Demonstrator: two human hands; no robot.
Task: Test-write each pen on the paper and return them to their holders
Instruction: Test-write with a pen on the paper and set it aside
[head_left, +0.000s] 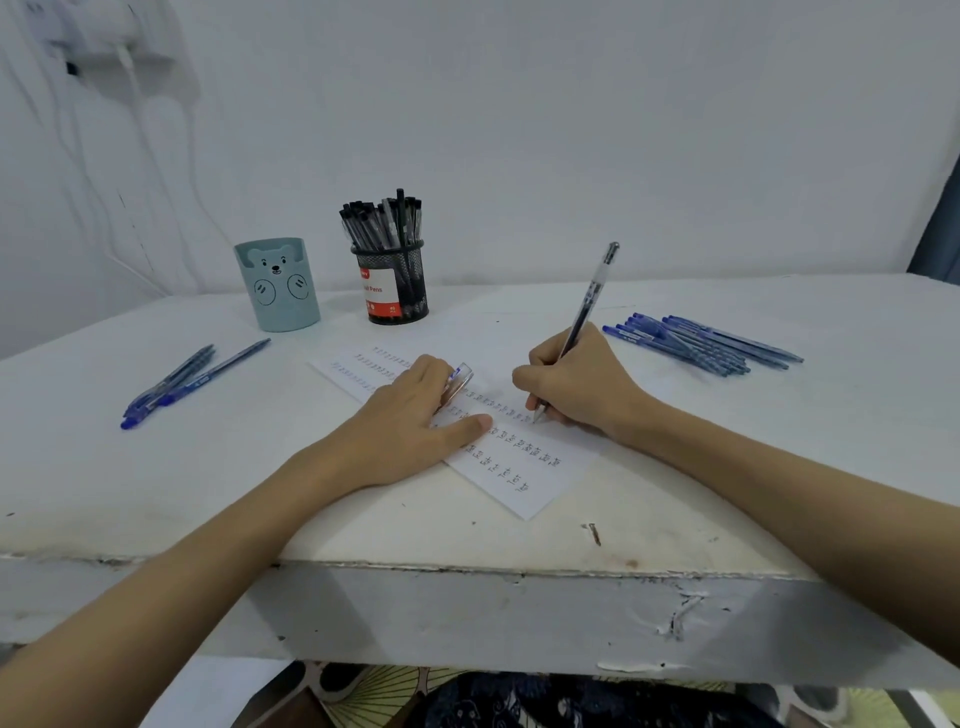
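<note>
We test a pen (587, 317) on the paper (524, 467).
Our right hand (576, 384) grips it, tip down; our left hand (410, 421) presses the sheet, fingers curled round a clear cap (458, 384).

Under the left hand (410, 415) part of the paper (524, 483) and its written rows are covered, and the fingers hide most of a clear pen cap (460, 382). The right hand (576, 387) hides the middle of its pen (592, 296). The marks beside the hands are too small to read. Beyond the left hand, the mesh holder (397, 283) label is partly blurred. Both forearms run off the lower edge. Below the table (467, 613), a patterned fabric (519, 701) is cut off.
</note>
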